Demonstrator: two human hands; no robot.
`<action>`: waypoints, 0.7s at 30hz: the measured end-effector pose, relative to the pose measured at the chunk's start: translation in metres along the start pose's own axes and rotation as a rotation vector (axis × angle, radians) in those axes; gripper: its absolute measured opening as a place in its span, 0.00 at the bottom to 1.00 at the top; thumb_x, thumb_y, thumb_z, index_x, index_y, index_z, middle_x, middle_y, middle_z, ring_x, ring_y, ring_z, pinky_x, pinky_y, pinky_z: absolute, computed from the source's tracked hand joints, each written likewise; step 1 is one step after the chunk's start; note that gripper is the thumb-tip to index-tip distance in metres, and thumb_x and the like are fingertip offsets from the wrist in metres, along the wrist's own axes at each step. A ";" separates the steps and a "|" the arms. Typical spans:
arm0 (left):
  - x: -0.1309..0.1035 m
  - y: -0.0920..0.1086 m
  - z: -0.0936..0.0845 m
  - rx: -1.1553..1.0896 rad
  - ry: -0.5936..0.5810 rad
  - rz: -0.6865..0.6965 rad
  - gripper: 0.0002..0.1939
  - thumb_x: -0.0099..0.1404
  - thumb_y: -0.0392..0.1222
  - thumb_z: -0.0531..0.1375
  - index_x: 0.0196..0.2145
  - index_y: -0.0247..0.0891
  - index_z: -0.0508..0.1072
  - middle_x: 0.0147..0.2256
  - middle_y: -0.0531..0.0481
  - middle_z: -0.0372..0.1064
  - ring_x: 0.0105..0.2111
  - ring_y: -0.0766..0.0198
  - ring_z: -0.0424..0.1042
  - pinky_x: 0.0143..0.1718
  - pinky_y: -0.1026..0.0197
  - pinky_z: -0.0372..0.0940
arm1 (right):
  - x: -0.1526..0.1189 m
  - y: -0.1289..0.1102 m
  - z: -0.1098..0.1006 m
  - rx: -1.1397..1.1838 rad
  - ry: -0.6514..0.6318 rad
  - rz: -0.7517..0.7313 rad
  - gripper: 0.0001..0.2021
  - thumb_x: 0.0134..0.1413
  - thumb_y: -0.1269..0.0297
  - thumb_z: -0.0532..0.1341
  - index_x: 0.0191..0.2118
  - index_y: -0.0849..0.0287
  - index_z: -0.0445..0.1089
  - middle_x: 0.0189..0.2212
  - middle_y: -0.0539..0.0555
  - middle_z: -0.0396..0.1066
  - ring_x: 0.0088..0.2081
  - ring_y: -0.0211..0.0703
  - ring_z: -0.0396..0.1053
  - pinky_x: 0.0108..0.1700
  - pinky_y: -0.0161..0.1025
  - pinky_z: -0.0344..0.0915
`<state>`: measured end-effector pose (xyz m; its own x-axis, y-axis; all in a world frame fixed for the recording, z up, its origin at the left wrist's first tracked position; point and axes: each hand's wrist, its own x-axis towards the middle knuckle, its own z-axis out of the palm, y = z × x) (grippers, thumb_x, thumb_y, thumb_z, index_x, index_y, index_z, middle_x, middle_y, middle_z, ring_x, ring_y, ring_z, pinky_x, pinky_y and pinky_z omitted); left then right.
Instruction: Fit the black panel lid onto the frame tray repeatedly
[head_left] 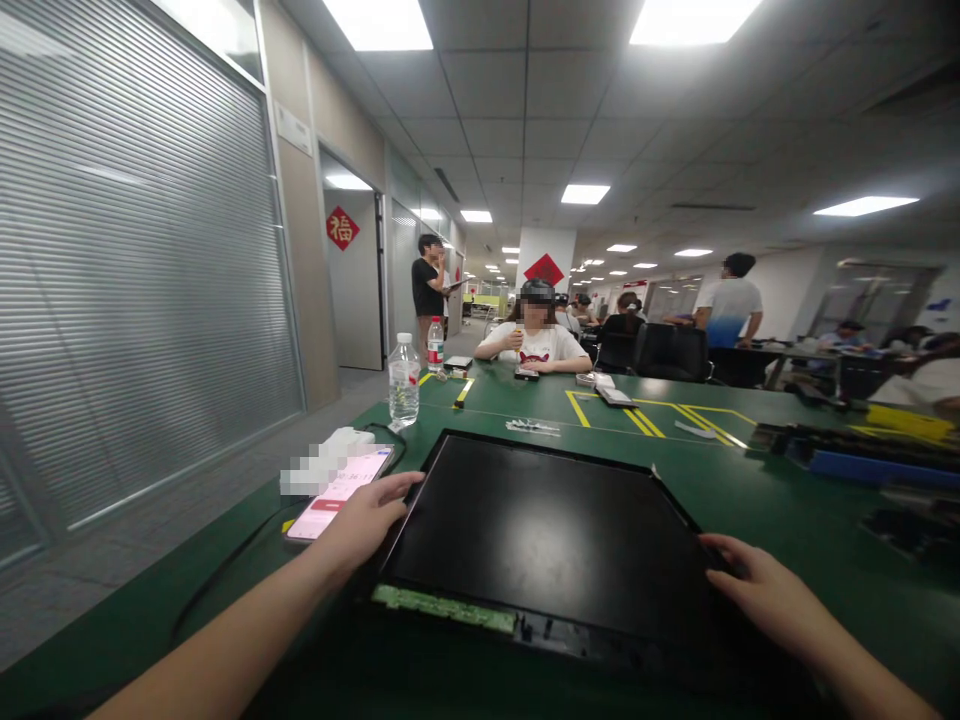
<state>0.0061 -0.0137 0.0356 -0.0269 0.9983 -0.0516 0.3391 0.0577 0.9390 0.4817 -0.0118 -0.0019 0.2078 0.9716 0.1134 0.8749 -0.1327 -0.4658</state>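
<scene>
A black display panel (pixel 517 530) lies screen up in front of me, its glossy surface reflecting a ceiling light. Along its near edge runs a green circuit board strip (pixel 450 608) in a dark frame. My left hand (pixel 379 510) grips the panel's left edge, index finger stretched along the rim and thumb just below it. At the opposite edge, my right hand (pixel 754 580) holds the side with fingers and thumb; some fingertips are hidden. A lit phone (pixel 341 495) lies beside my left hand.
A green table (pixel 247 590) marked with yellow tape carries a water bottle (pixel 403 380) and a smaller bottle (pixel 435 345). Dark parts and a blue strip (pixel 862 465) lie at the right. A cable (pixel 217 570) runs along the left. Across the table sits a person (pixel 536 340).
</scene>
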 end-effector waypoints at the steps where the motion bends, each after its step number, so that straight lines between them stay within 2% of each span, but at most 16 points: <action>1: -0.001 0.001 0.001 -0.069 -0.022 -0.038 0.23 0.53 0.32 0.52 0.48 0.36 0.69 0.42 0.46 0.74 0.39 0.57 0.73 0.38 0.59 0.68 | 0.000 -0.001 0.000 -0.002 0.010 -0.002 0.24 0.41 0.60 0.56 0.47 0.60 0.68 0.41 0.61 0.72 0.45 0.53 0.68 0.45 0.42 0.65; 3: -0.002 0.002 0.002 -0.205 -0.043 -0.075 0.28 0.52 0.29 0.53 0.52 0.37 0.64 0.44 0.44 0.72 0.38 0.58 0.74 0.36 0.60 0.69 | 0.000 -0.002 0.000 -0.013 0.025 -0.001 0.24 0.40 0.61 0.56 0.47 0.59 0.69 0.40 0.60 0.72 0.45 0.54 0.68 0.44 0.43 0.65; 5: 0.000 0.001 0.002 -0.322 -0.008 -0.082 0.33 0.50 0.27 0.56 0.55 0.40 0.59 0.48 0.42 0.69 0.38 0.59 0.74 0.35 0.60 0.69 | 0.000 -0.002 0.000 -0.023 0.026 0.003 0.23 0.40 0.61 0.56 0.47 0.59 0.69 0.40 0.60 0.72 0.45 0.54 0.68 0.43 0.43 0.66; 7: 0.001 -0.001 0.002 -0.419 0.028 -0.095 0.34 0.50 0.26 0.58 0.55 0.41 0.58 0.49 0.41 0.67 0.37 0.58 0.74 0.34 0.58 0.70 | 0.001 0.000 0.001 -0.035 0.025 0.008 0.24 0.41 0.60 0.55 0.48 0.60 0.69 0.40 0.61 0.72 0.45 0.54 0.68 0.43 0.43 0.66; 11: 0.005 -0.004 0.005 -0.547 0.038 -0.149 0.32 0.50 0.28 0.60 0.52 0.42 0.59 0.45 0.44 0.70 0.30 0.59 0.75 0.30 0.57 0.71 | 0.003 0.004 0.003 -0.044 0.027 0.008 0.23 0.42 0.62 0.55 0.48 0.60 0.69 0.39 0.60 0.72 0.43 0.53 0.69 0.43 0.43 0.65; 15: 0.007 -0.005 0.008 -0.627 0.045 -0.185 0.30 0.54 0.30 0.59 0.54 0.43 0.57 0.38 0.47 0.73 0.24 0.62 0.75 0.27 0.58 0.70 | 0.004 0.004 0.003 -0.031 0.009 0.012 0.23 0.43 0.62 0.54 0.48 0.60 0.68 0.40 0.61 0.71 0.43 0.52 0.69 0.43 0.43 0.65; 21: 0.012 -0.008 0.009 -0.690 0.014 -0.187 0.32 0.55 0.29 0.56 0.57 0.42 0.52 0.35 0.48 0.74 0.21 0.64 0.74 0.25 0.60 0.69 | 0.003 -0.002 0.001 -0.022 -0.023 0.011 0.24 0.43 0.63 0.53 0.48 0.62 0.68 0.41 0.62 0.71 0.44 0.52 0.68 0.44 0.43 0.64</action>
<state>0.0119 -0.0018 0.0242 -0.0397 0.9717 -0.2328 -0.3445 0.2054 0.9160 0.4797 -0.0087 -0.0020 0.2076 0.9743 0.0876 0.8819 -0.1476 -0.4478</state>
